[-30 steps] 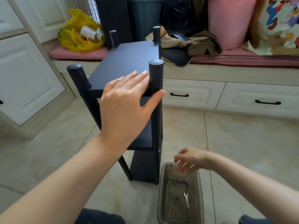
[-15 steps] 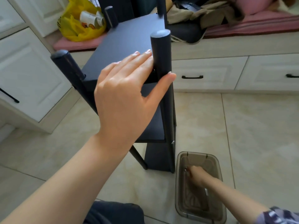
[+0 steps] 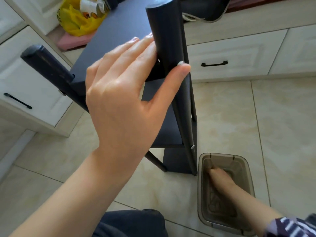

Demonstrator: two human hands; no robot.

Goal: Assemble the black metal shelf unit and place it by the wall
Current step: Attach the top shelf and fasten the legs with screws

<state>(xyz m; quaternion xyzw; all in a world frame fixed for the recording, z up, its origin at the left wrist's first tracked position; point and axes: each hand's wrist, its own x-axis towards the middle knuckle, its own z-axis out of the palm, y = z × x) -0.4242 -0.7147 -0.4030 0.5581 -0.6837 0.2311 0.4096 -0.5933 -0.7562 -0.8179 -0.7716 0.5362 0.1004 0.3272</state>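
Left hand is bracing the black shelf unit: straight fingers are lying against its front post, with the thumb crossing the post's near side. The unit is standing on the tiled floor. Right hand is reaching into a grey plastic box at 5 o'clock of the unit's foot, grip unclear. Yellow bag is sitting at 11 o'clock.

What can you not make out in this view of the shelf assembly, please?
Head view:
Right hand fingers: buried in the tinted bin; whether they hold anything is hidden.
Bin contents: covered by that hand, blurred.
Shelf far posts: cut off by the top edge.
Near-corner joint: covered by the left hand.
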